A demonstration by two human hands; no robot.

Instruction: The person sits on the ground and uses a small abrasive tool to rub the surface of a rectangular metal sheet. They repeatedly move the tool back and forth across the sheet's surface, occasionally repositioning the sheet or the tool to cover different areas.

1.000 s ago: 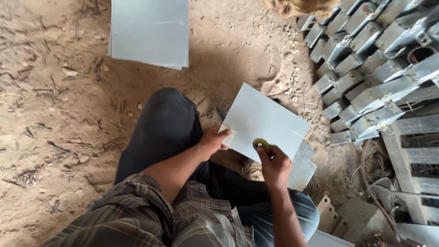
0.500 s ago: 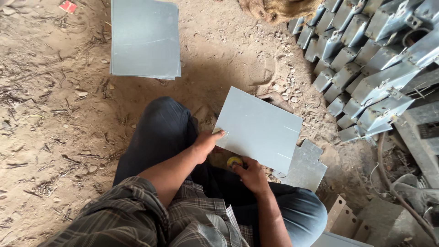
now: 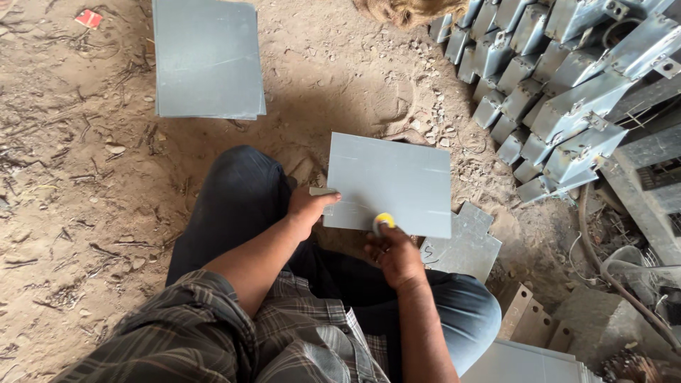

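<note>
I sit on a dirt floor with a grey sheet-metal panel [image 3: 394, 182] held over my knees. My left hand [image 3: 310, 208] grips the panel's left edge, thumb on top. My right hand [image 3: 394, 254] is closed around a small yellow round object [image 3: 384, 220] pressed against the panel's near edge. Under the panel, on the right, lies a notched metal cut-out piece [image 3: 464, 243].
A stack of grey metal sheets [image 3: 206, 58] lies on the dirt ahead to the left. Rows of folded metal boxes [image 3: 560, 106] are piled at the right. Cables, a concrete block [image 3: 603, 323] and brown metal parts [image 3: 521, 319] sit near my right leg.
The panel has swung from tilted to nearly square in front of me and dropped lower. My right hand with the yellow object slid along its near edge.
</note>
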